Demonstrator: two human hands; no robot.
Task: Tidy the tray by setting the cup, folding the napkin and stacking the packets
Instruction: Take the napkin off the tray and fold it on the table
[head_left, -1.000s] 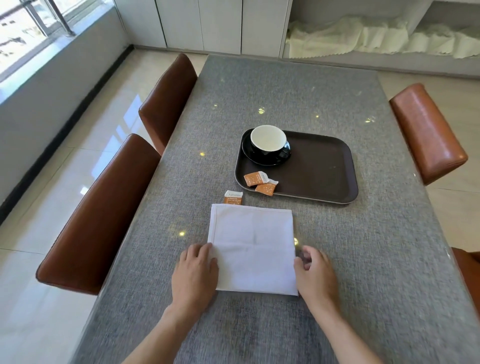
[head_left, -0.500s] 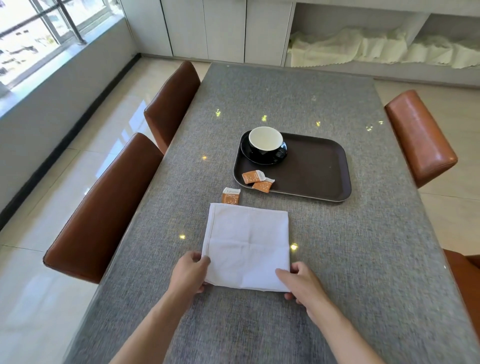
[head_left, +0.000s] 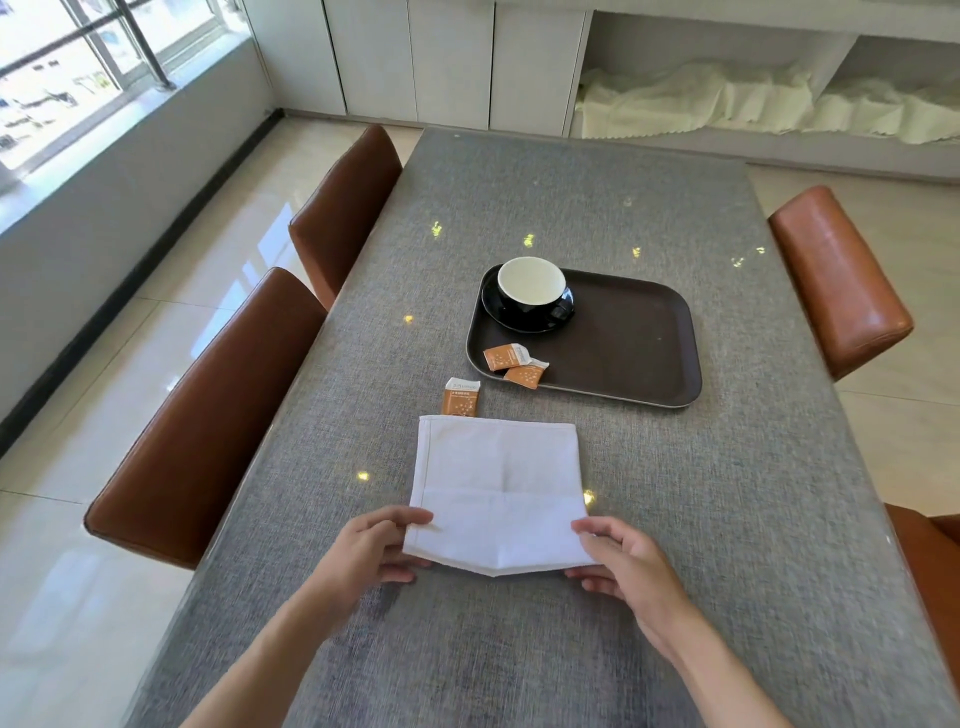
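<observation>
The white napkin (head_left: 497, 488) is spread on the grey table (head_left: 571, 182), and its near edge is lifted off the surface; the near left corner is pinched by the left hand (head_left: 382, 545), thumb on top and fingers curled beneath, while the near right corner is pinched the same way by the right hand (head_left: 626, 564); the raised edge sags slightly in the middle between the two grips; the far edge is left flat on the table. One orange packet (head_left: 461, 397) is seen on the table just beyond the napkin's far left corner, touching or almost touching that edge. The dark brown tray (head_left: 639, 343) is placed farther back, apart from the napkin; two more orange packets (head_left: 517, 365) are lying overlapped at the tray's near left corner; the black cup (head_left: 531, 287), white inside, is set upright on a black saucer (head_left: 501, 317) in the tray's far left corner. Brown chairs (head_left: 218, 415) are drawn up along both sides of the table.
</observation>
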